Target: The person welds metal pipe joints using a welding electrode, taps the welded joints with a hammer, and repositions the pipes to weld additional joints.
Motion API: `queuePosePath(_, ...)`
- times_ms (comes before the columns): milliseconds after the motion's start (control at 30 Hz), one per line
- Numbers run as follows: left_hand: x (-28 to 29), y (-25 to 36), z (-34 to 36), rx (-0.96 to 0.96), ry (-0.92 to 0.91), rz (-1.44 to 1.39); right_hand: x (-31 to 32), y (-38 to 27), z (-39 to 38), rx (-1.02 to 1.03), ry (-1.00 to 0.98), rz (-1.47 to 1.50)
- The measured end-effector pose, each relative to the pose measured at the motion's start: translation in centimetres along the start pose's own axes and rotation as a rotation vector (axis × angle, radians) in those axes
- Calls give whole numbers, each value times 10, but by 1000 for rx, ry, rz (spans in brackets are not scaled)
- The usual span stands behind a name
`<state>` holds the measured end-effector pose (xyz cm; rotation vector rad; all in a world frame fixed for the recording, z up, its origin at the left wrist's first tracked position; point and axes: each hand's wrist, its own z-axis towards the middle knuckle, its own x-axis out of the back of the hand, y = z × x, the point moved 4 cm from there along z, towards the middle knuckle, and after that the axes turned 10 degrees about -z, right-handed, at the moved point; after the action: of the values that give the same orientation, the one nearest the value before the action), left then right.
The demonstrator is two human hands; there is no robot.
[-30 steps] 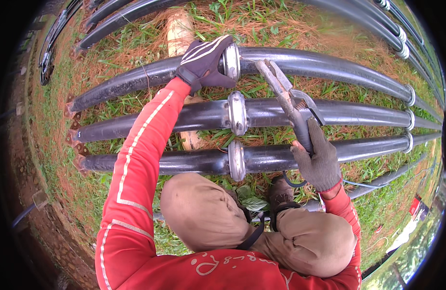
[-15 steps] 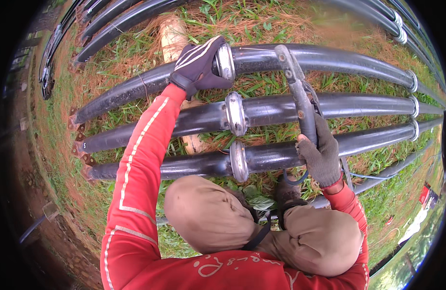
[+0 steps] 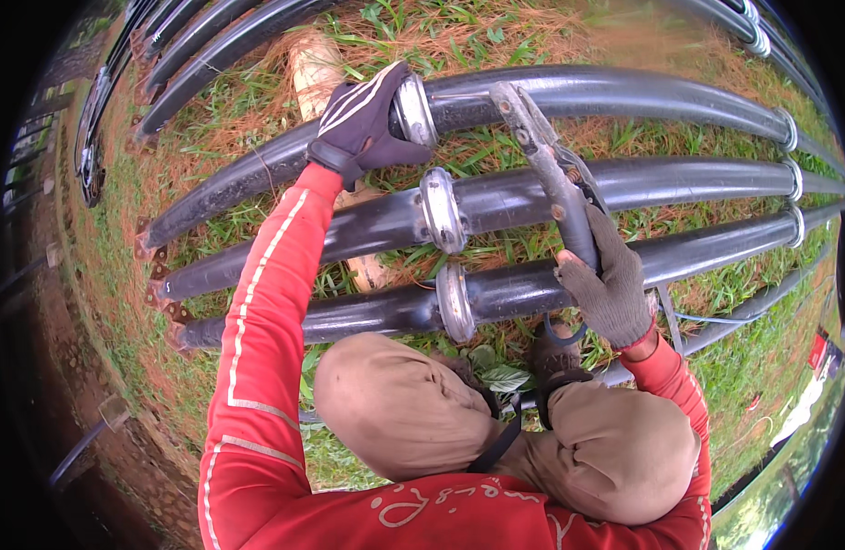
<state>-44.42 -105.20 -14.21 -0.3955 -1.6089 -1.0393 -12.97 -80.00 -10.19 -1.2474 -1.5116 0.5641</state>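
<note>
My left hand (image 3: 363,124), in a dark glove with pale stripes, curls over the farthest black pipe (image 3: 569,92). Its fingers and thumb grip the left side of a silvery metal ring (image 3: 415,110) around that pipe. My right hand (image 3: 610,284), in a grey-brown knit glove, is closed on the handle of a worn grey welding electrode holder (image 3: 560,179). A thin rod runs left from the holder's tip toward the ring. Nearer me, a second ring (image 3: 443,211) circles the middle pipe (image 3: 615,188), and a third ring (image 3: 455,302) circles the nearest pipe (image 3: 367,313).
A wooden log (image 3: 314,69) lies crosswise under the pipes. Rusty plates (image 3: 170,307) cap their left ends. More black pipes (image 3: 225,60) lie at the far left, and others at the far right. A blue cable (image 3: 565,344) hangs below my right hand. Grass and dry needles cover the ground.
The electrode holder's tip has swung left, closer to the ring at my left hand. The view has shifted slightly; my left hand keeps its grip on the ring.
</note>
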Motion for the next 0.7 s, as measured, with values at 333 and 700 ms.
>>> queuePosePath(333,0,0,0,-22,16,-6,-2,3,-1,7,-5,-79)
queuePosePath(700,-1,-4,1,-37,26,-24,-6,2,0,5,-6,-58)
